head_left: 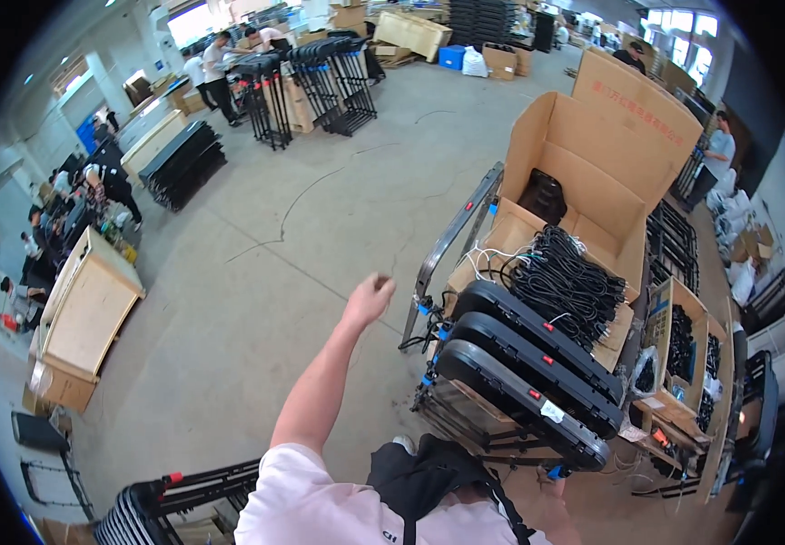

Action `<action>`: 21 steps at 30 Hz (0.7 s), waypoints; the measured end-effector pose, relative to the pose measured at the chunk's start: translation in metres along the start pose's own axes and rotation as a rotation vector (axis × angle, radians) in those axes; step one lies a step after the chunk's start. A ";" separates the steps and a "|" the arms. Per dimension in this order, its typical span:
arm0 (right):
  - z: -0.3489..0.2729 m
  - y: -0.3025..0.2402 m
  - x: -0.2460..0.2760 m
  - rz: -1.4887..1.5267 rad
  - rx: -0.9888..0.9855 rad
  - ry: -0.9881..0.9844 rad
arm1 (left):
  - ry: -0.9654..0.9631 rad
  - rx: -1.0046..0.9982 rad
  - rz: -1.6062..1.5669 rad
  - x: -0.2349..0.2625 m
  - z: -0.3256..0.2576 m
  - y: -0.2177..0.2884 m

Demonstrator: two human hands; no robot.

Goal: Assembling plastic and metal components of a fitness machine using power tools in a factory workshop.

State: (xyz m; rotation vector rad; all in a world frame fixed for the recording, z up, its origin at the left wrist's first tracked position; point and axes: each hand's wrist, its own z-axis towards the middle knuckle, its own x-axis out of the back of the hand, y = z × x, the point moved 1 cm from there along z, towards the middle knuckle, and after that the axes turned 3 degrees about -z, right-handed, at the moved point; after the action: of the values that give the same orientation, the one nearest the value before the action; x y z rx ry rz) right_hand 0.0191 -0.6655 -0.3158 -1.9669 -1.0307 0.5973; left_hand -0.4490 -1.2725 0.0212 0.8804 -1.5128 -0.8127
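My left hand (372, 298) is stretched forward over the grey floor, its fingers curled in with nothing visible in them. To its right stand several long black plastic housings (538, 359) with rounded ends and small red switches, side by side on black tube frames with blue bits. My right hand (551, 483) is low at the near end of these housings, close to a blue piece (557, 471); its fingers are mostly hidden. Behind the housings, an open cardboard box (624, 136) holds a heap of bundled black cables (565, 282) and a dark plastic part (543, 196).
Black folded frames (183, 500) stand close at my lower left. A bent metal rail (456, 222) runs beside the box. Right of it, a carton of black parts (674, 363) stands. A wooden crate (93, 300) is at left. People work farther off near stacked frames (329, 86).
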 end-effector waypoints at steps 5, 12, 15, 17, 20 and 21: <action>-0.053 -0.004 -0.088 -0.335 -0.147 0.124 | -0.086 0.078 -0.322 -0.005 0.078 0.017; -0.135 -0.030 -0.118 -0.526 -0.258 0.125 | -0.391 0.210 -0.561 -0.045 0.120 0.062; -0.169 -0.036 -0.120 -0.644 -0.252 0.112 | -0.120 0.170 -0.492 -0.023 0.122 0.052; -0.186 -0.033 -0.115 -0.563 -0.243 0.091 | -0.055 0.160 -0.456 0.011 0.122 0.038; -0.197 -0.032 -0.105 -0.474 -0.199 0.049 | 0.021 0.155 -0.425 0.044 0.107 0.035; -0.203 -0.036 -0.105 -0.475 -0.171 0.016 | 0.076 0.147 -0.444 0.057 0.099 0.036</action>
State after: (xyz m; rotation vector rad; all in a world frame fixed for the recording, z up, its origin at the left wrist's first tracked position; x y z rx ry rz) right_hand 0.0884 -0.8312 -0.1696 -1.7704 -1.5163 0.2362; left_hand -0.5543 -1.3033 0.0687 1.3710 -1.3395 -0.9797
